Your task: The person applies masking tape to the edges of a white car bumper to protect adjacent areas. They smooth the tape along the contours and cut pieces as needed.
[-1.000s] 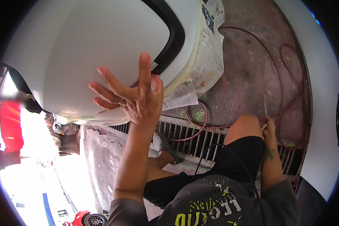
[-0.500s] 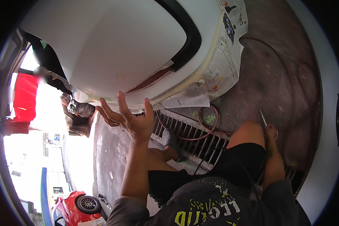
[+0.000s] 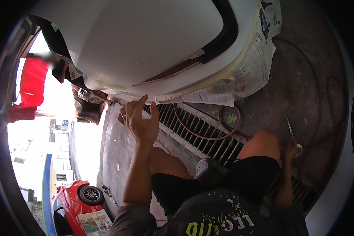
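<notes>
My left hand (image 3: 141, 122) is raised just below the lower edge of a pale grey car body panel (image 3: 118, 43). Its fingers are partly curled, with thumb and forefinger apart and nothing visible between them. Strips of masking tape (image 3: 185, 93) run along the panel's edge and hold newspaper sheets (image 3: 249, 74) hanging from it. Low beside my right knee, my right hand (image 3: 289, 150) is closed around a slim pointed metal blade (image 3: 289, 128), its tip pointing away from me. A pale ring (image 3: 299, 150) shows at that hand's outer side; whether it belongs to the blade cannot be told.
A metal drain grate (image 3: 192, 129) crosses the floor ahead of my legs, with a reddish hose (image 3: 212, 137) looped over it. Another light-coloured body panel (image 3: 338, 173) curves along the right. Lower left stands a red car (image 3: 72, 196). A person in red (image 3: 33, 84) is at the left.
My left hand's spread fingers have curled in, and the forefinger and thumb are nearer each other. The view has shifted, and my left foot has drawn in. My right hand still holds the blade.
</notes>
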A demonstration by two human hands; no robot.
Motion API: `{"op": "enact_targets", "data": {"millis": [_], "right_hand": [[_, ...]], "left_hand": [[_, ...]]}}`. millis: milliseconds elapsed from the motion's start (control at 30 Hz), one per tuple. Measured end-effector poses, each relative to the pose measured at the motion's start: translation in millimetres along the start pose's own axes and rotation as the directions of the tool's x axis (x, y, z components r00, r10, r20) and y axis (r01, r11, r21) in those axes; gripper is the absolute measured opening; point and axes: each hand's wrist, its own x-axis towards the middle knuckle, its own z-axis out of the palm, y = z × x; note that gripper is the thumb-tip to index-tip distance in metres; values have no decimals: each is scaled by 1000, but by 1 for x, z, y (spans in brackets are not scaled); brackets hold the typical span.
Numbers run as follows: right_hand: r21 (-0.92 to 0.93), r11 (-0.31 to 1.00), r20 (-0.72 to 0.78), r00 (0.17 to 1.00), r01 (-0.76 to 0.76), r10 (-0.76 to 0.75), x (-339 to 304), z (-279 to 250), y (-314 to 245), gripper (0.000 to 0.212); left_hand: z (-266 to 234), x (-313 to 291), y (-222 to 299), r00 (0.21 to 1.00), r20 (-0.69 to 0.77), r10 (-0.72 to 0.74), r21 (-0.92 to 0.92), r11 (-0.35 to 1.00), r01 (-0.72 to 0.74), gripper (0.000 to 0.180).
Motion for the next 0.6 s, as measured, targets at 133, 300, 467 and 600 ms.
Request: {"op": "enact_targets", "data": {"millis": [133, 300, 467, 600], "right_hand": [[-130, 989, 104, 991, -75, 89, -9, -26, -104, 52], [-74, 993, 7, 996, 91, -91, 12, -87, -254, 64], [642, 766, 354, 900, -35, -255, -26, -126, -398, 60], [725, 676, 498, 779, -131, -382, -71, -119, -484, 44]], "left_hand": [[-5, -18, -27, 995, 36, -95, -68, 993, 98, 28], [-2, -31, -8, 982, 149, -114, -435, 884, 169, 16], [-3, -47, 45, 950, 313, -8, -685, 691, 231, 14], [-8, -39, 68, 952, 277, 131, -853, 490, 181, 14]]}}
